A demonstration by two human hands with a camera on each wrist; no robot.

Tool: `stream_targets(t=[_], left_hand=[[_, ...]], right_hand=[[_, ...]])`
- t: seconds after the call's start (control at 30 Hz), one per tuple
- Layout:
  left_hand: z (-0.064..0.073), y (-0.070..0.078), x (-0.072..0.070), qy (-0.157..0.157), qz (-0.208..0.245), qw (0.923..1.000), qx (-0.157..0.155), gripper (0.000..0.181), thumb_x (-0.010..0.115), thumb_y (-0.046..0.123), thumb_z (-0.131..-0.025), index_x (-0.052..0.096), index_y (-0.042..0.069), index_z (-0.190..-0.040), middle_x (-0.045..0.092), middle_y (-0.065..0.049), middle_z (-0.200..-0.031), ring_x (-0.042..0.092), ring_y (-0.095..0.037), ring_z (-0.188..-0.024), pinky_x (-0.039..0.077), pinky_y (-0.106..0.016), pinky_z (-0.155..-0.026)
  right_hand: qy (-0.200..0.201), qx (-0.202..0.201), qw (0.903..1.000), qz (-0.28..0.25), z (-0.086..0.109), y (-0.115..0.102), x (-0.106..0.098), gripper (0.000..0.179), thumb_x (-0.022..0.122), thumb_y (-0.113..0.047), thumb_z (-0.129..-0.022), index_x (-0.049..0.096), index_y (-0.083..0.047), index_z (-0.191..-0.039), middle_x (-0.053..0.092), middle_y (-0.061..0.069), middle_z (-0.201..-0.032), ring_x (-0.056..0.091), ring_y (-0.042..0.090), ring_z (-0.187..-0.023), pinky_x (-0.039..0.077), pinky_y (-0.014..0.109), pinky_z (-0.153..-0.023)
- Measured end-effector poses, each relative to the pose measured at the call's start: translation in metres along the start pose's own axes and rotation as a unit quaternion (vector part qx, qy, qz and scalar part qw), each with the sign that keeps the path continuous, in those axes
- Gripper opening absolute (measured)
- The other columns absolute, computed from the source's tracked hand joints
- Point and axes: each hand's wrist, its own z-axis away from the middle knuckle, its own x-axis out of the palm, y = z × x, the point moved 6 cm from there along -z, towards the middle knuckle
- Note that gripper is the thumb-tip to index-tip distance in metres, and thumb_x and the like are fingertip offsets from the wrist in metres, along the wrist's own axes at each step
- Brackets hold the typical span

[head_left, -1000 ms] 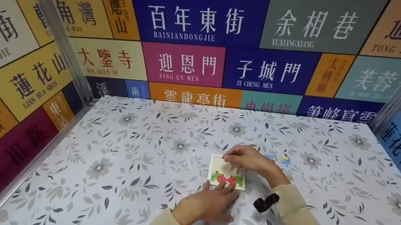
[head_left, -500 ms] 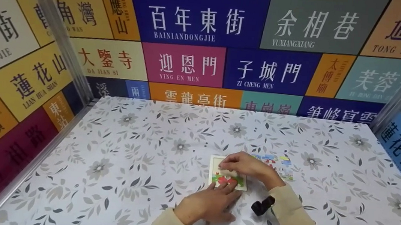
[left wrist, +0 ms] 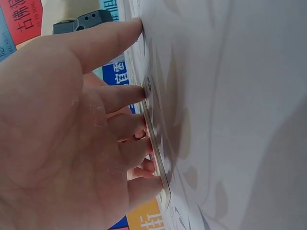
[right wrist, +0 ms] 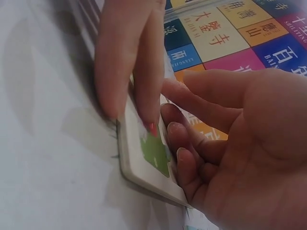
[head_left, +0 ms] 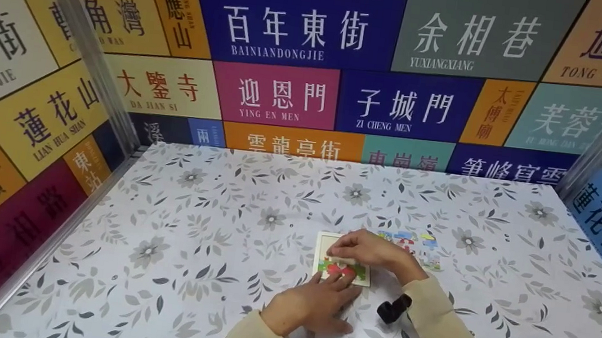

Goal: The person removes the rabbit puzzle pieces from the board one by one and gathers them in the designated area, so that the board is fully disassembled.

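Note:
A small square jigsaw puzzle tray with a cream rim lies on the table, with green and red pieces along its near side. My left hand rests spread at the near edge, fingertips on the tray; in the left wrist view these fingers reach its rim. Over the tray, my right hand pinches a pale puzzle piece, seen edge-on just above the red and green pieces. The right wrist view shows the right hand's fingers curled beside the tray; the pinched piece is hidden there.
Several loose puzzle pieces in blue, yellow and red lie right of the tray, partly behind the right hand. A floral cloth covers the table. Walls with coloured name panels stand behind and at the sides, with clear posts at the corners.
My right hand has come slightly lower and nearer, bringing the pale piece down toward the red and green ones. More loose pieces show behind it. My left hand has barely moved.

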Motion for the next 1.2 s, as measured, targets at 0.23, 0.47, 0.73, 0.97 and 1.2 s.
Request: stream_targets(t=[0.23,0.47,0.73,0.97,1.2], left_hand=[[0.0007,0.0013,-0.0013,0.001,0.008,1.0000,-0.001,0.075,0.061,0.050,-0.095,0.029,0.027,-0.159,0.013,0.004,-0.170,0.011,-0.018,-0.158,0.016,-0.046,-0.128],[0.0013,0.0008,-0.0016,0.000,0.016,0.9999,0.000,0.078,0.064,0.050,-0.093,0.030,0.026,-0.158,0.013,0.003,-0.170,0.010,-0.018,-0.158,0.016,-0.046,-0.128],[0.0007,-0.0004,-0.0010,-0.007,0.027,0.9996,0.007,0.079,0.065,0.050,-0.093,0.029,0.026,-0.159,0.012,0.002,-0.170,0.009,-0.018,-0.158,0.013,-0.045,-0.128],[0.0015,-0.0003,-0.0022,-0.006,0.028,0.9996,0.006,0.080,0.066,0.049,-0.092,0.029,0.027,-0.159,0.013,0.003,-0.170,0.011,-0.019,-0.158,0.014,-0.047,-0.128],[0.0022,-0.0008,-0.0023,0.000,0.028,0.9996,0.008,0.080,0.066,0.049,-0.091,0.029,0.027,-0.159,0.013,0.002,-0.170,0.010,-0.019,-0.158,0.014,-0.048,-0.128]], right_hand=[[-0.014,-0.025,0.9996,0.003,0.0007,-0.0034,0.0031,0.028,0.056,-0.024,-0.103,0.074,-0.008,-0.116,0.072,0.012,-0.122,0.063,0.021,-0.115,0.048,0.042,-0.102],[-0.023,-0.033,0.9991,-0.014,-0.0010,-0.0037,0.0043,0.029,0.053,-0.021,-0.104,0.073,-0.005,-0.116,0.071,0.015,-0.120,0.059,0.011,-0.101,0.046,0.029,-0.090],[-0.020,-0.001,0.9977,-0.064,0.0010,0.0012,0.0034,0.024,0.058,-0.022,-0.102,0.073,-0.008,-0.115,0.072,0.008,-0.116,0.059,0.013,-0.101,0.047,0.029,-0.091],[0.009,-0.003,0.9953,-0.096,-0.0014,-0.0019,0.0075,0.020,0.073,-0.021,-0.093,0.073,-0.005,-0.105,0.073,-0.001,-0.097,0.063,0.011,-0.090,0.050,0.027,-0.084],[0.054,0.006,0.9945,-0.089,-0.0075,-0.0037,0.0077,0.017,0.077,-0.017,-0.088,0.073,-0.004,-0.098,0.074,0.000,-0.086,0.063,0.010,-0.078,0.049,0.025,-0.074]])
